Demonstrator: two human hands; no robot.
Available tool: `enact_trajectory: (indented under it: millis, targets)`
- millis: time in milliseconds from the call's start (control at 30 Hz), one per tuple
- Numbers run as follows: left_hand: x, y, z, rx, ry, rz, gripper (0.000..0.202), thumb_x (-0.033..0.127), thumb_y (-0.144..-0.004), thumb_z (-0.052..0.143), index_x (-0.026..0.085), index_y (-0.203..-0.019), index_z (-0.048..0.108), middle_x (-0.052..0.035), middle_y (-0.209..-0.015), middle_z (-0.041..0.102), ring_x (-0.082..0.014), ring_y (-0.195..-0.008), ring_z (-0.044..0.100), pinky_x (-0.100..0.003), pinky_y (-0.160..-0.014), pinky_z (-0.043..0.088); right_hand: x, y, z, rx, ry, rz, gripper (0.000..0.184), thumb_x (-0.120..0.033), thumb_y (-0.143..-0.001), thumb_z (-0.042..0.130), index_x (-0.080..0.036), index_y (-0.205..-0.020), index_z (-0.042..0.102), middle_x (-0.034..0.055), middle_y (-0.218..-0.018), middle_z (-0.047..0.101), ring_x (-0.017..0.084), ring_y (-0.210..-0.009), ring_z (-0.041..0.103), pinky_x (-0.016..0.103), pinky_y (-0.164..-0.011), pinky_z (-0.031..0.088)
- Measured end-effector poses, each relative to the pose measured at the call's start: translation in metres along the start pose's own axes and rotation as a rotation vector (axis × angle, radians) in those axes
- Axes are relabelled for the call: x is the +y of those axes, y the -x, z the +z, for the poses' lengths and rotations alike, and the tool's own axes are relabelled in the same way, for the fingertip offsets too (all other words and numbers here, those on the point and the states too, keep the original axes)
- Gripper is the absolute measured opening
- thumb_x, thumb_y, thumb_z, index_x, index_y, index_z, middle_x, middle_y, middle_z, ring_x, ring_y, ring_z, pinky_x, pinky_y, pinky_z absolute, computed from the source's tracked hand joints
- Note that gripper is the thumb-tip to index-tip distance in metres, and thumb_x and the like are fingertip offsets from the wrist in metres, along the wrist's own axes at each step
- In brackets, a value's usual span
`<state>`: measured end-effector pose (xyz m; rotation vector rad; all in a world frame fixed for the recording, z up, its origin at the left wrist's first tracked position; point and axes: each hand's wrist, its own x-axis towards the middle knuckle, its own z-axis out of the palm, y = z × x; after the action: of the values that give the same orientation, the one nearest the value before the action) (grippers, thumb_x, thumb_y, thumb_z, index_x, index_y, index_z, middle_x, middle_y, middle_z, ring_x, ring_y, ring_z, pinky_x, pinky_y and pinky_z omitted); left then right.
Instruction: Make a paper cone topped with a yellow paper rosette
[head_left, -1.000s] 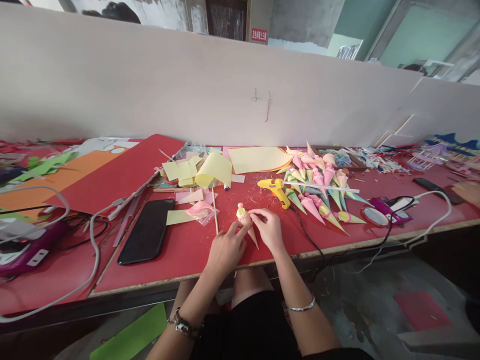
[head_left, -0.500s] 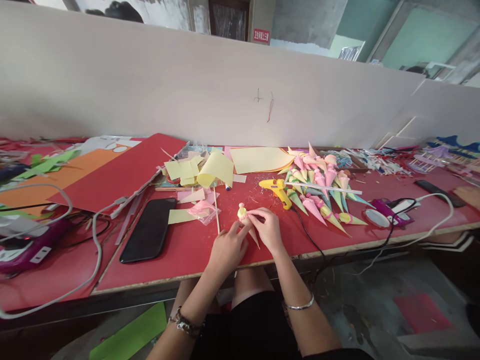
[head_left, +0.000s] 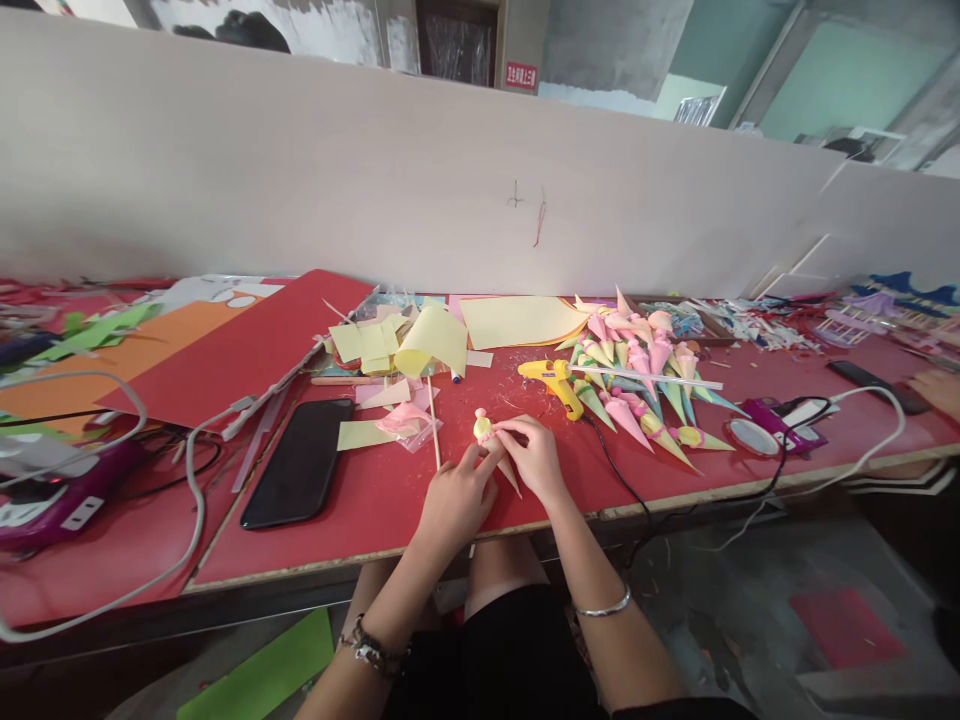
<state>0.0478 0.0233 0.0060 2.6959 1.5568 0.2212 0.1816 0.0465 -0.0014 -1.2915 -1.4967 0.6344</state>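
Between my hands is a small paper ice cream cone (head_left: 484, 428), with a yellow scoop, a pink ball on top and a pale cone pointing toward me. My left hand (head_left: 459, 500) has its fingers closed around the cone from the left. From the right, the fingertips of my right hand (head_left: 532, 452) pinch at the pink edge below the scoop. My fingers hide part of the cone. A yellow glue gun (head_left: 553, 382) lies just beyond my right hand, a clear glue stick reaching out of its back.
A pile of paper cones (head_left: 637, 350) lies behind the glue gun. Left of my hands are a black phone (head_left: 296, 465), a wooden stick (head_left: 434, 425) and yellow paper pieces (head_left: 367, 342). The gun's black cord (head_left: 616, 465) crosses the table edge. Another person's hand (head_left: 937, 390) is at far right.
Both hands stay nearly in place on the cone, with only a very slight shift of the fingers. The view has tilted a little; the other things lie as before.
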Motion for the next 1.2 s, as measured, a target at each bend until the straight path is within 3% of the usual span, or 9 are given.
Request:
enact_trajectory:
  millis: [200, 433, 600, 800, 1000, 1033, 1133, 1167, 1200]
  targets:
    - [0.001, 0.0, -0.004, -0.019, 0.001, -0.012, 0.049, 0.013, -0.076, 0.036, 0.024, -0.124, 0.036, -0.0047, -0.107, 0.053, -0.0161, -0.072, 0.059, -0.03, -0.07, 0.045, 0.002, -0.006, -0.001, -0.053, -0.063, 0.061, 0.014, -0.019, -0.073, 0.05, -0.017, -0.076, 0.063, 0.0047, -0.08, 0.063, 0.015, -0.073, 0.059, 0.025, -0.068, 0.047]
    - [0.001, -0.001, -0.003, -0.039, 0.039, -0.031, 0.05, 0.013, -0.077, 0.036, 0.026, -0.125, 0.036, -0.0051, -0.109, 0.053, -0.0163, -0.073, 0.059, -0.03, -0.07, 0.046, 0.003, -0.018, -0.007, -0.212, -0.097, 0.155, 0.012, -0.021, -0.07, 0.052, -0.016, -0.074, 0.063, 0.0033, -0.076, 0.065, 0.016, -0.07, 0.06, 0.026, -0.066, 0.046]
    - [0.0, 0.0, -0.003, -0.03, 0.055, -0.031, 0.05, 0.013, -0.077, 0.037, 0.027, -0.126, 0.036, -0.0053, -0.108, 0.053, -0.0164, -0.074, 0.059, -0.031, -0.072, 0.046, 0.005, -0.019, -0.008, -0.228, -0.098, 0.149, 0.016, -0.023, -0.073, 0.049, -0.017, -0.077, 0.063, 0.0038, -0.082, 0.066, 0.017, -0.079, 0.061, 0.028, -0.073, 0.045]
    - [0.001, -0.001, -0.003, -0.033, 0.075, -0.045, 0.051, 0.012, -0.077, 0.035, 0.027, -0.125, 0.036, -0.0054, -0.107, 0.054, -0.0163, -0.074, 0.059, -0.031, -0.07, 0.046, 0.008, -0.018, -0.005, -0.216, -0.133, 0.174, 0.013, -0.025, -0.07, 0.052, -0.017, -0.073, 0.062, 0.0025, -0.075, 0.066, 0.016, -0.07, 0.061, 0.027, -0.067, 0.046]
    - [-0.011, 0.011, -0.012, 0.092, 0.41, -0.019, 0.046, 0.011, -0.082, 0.025, 0.023, -0.125, 0.033, -0.003, -0.094, 0.06, -0.0133, -0.082, 0.057, -0.025, -0.077, 0.044, 0.011, -0.016, -0.001, -0.153, -0.167, 0.187, 0.02, -0.032, -0.074, 0.048, -0.016, -0.078, 0.06, 0.0043, -0.077, 0.065, 0.017, -0.072, 0.061, 0.027, -0.065, 0.048]
    - [-0.019, 0.015, -0.017, 0.13, 0.47, -0.038, 0.044, 0.012, -0.083, 0.023, 0.021, -0.125, 0.033, -0.0033, -0.093, 0.059, -0.0123, -0.083, 0.057, -0.023, -0.078, 0.044, 0.012, -0.015, 0.0, -0.142, -0.172, 0.195, 0.021, -0.033, -0.075, 0.048, -0.016, -0.079, 0.06, 0.0047, -0.076, 0.064, 0.017, -0.071, 0.061, 0.027, -0.064, 0.048]
    - [-0.054, 0.026, -0.039, 0.371, 0.364, -0.337, 0.039, 0.021, -0.085, 0.019, 0.014, -0.116, 0.042, -0.0105, -0.097, 0.053, -0.0175, -0.092, 0.053, -0.029, -0.083, 0.042, 0.012, -0.014, 0.001, -0.134, -0.194, 0.215, 0.024, -0.037, -0.075, 0.048, -0.016, -0.08, 0.058, 0.0053, -0.076, 0.064, 0.017, -0.069, 0.061, 0.027, -0.062, 0.049]
    - [-0.068, 0.029, -0.046, 0.403, 0.282, -0.467, 0.039, 0.026, -0.084, 0.023, 0.013, -0.116, 0.042, -0.0127, -0.103, 0.049, -0.0202, -0.097, 0.052, -0.032, -0.083, 0.042, 0.012, -0.014, 0.001, -0.131, -0.193, 0.215, 0.024, -0.038, -0.075, 0.048, -0.016, -0.08, 0.058, 0.0055, -0.077, 0.064, 0.017, -0.068, 0.061, 0.027, -0.061, 0.049]
    - [-0.082, 0.031, -0.054, 0.365, 0.198, -0.595, 0.042, 0.033, -0.082, 0.031, 0.014, -0.118, 0.041, -0.0147, -0.109, 0.045, -0.0241, -0.099, 0.051, -0.035, -0.081, 0.043, 0.011, -0.013, 0.001, -0.129, -0.187, 0.213, 0.025, -0.038, -0.075, 0.048, -0.016, -0.08, 0.059, 0.0057, -0.077, 0.064, 0.018, -0.068, 0.061, 0.027, -0.062, 0.049]
